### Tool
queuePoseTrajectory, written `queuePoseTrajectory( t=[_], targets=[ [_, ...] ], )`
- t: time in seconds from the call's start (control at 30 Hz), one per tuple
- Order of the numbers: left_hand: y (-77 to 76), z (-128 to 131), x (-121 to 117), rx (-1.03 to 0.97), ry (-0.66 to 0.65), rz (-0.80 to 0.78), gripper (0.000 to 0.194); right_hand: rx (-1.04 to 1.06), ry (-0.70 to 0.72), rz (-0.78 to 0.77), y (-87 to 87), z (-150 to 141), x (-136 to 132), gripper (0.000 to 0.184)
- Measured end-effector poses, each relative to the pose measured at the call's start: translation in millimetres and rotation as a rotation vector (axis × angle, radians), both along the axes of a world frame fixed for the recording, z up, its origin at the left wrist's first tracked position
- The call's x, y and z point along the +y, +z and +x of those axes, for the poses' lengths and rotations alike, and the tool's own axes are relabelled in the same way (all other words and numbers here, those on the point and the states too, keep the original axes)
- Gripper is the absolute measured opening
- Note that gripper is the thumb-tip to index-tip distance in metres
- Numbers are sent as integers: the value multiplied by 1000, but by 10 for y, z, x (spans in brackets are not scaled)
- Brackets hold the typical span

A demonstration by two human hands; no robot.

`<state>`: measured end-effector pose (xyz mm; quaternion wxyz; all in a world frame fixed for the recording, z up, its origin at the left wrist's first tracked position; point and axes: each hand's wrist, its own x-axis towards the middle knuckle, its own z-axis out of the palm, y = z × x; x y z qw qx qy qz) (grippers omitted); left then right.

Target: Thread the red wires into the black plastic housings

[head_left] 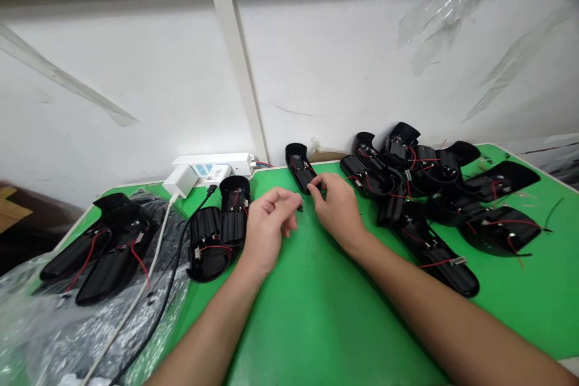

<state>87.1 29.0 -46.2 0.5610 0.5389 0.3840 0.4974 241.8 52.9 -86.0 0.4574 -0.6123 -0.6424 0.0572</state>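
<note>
My left hand rests on the green table with its fingers curled in a pinch around a tiny dark part that I cannot make out. My right hand reaches forward, its fingertips pinching the near end of a black plastic shell with red wires inside. Two more black shells lie just left of my left hand.
A pile of several black shells with red wires lies at the right. More shells sit on a plastic bag at the left. A white power strip with a charger stands against the wall; a white and a black cable run forward.
</note>
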Motion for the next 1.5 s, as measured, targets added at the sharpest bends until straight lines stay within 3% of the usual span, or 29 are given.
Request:
queuePoseTrajectory(
  t=[0.17,0.37,0.43,0.6,0.83,1.03,1.27,1.5],
  targets=[
    [43,62,-113,131,-441,-97,31,81,37,13,-1,4,31,5],
    [30,61,-119,133,-553,-124,32,54,174,-73,-38,9,46,49],
    [39,54,-130,139,-595,-150,33,23,170,-89,-55,12,50,54],
    [90,42,-182,254,-820,-246,37,4,110,-6,-47,8,34,36],
    [118,47,-236,346,-1119,-327,39,135,74,102,106,-67,-76,17],
    [111,81,-258,361,-1157,-319,44,148,173,159,121,-179,-159,17],
    [89,91,-250,389,-1212,-314,47,94,548,184,42,-239,-183,21],
    [73,92,-250,382,-1206,-318,55,103,579,153,54,-254,-199,21]
  ],
)
